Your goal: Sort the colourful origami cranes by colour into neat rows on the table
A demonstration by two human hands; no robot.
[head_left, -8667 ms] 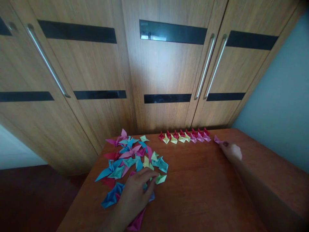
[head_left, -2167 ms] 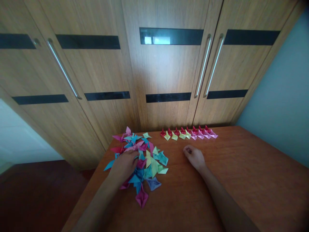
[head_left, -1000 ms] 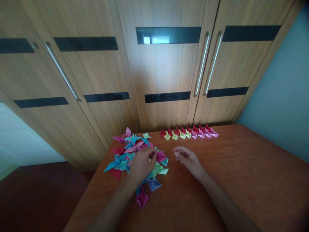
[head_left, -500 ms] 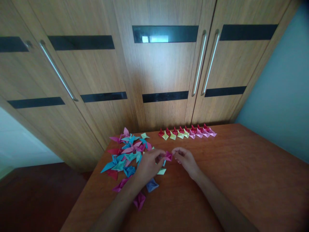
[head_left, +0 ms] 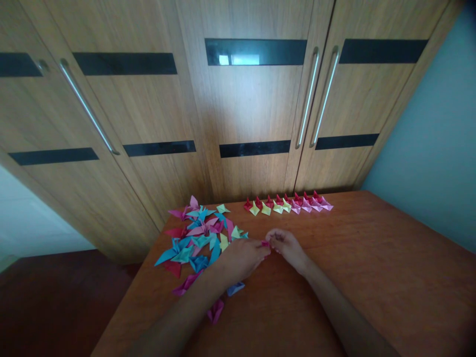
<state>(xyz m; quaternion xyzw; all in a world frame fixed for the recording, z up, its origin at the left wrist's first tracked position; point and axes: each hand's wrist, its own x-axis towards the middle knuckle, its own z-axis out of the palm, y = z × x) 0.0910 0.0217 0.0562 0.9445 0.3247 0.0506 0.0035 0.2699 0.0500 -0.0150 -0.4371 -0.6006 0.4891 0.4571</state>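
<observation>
A small magenta origami piece (head_left: pixel 265 243) is pinched between my two hands above the table, mostly covered by fingers. My left hand (head_left: pixel 245 256) is closed on it from the left, back of the hand turned up. From the right, the curled fingertips of my right hand (head_left: pixel 285 247) grip its other side. Beneath and beside my left forearm lie loose origami pieces: a blue one (head_left: pixel 235 289), a magenta one (head_left: pixel 215 311) and a cyan crane (head_left: pixel 174 250). The exact shape of the held piece is hidden.
Several coloured paper cranes and folded pieces (head_left: pixel 201 228) are spread over the left part of the wooden table (head_left: pixel 357 277). Along the back edge stands a row of red, yellow and pink origami pieces (head_left: pixel 286 204). A wooden wardrobe (head_left: pixel 253 109) rises behind the table.
My left hand has turned over and moved right and slightly down, meeting my right hand. The magenta piece shifted right and is now more covered. The right hand barely moved.
</observation>
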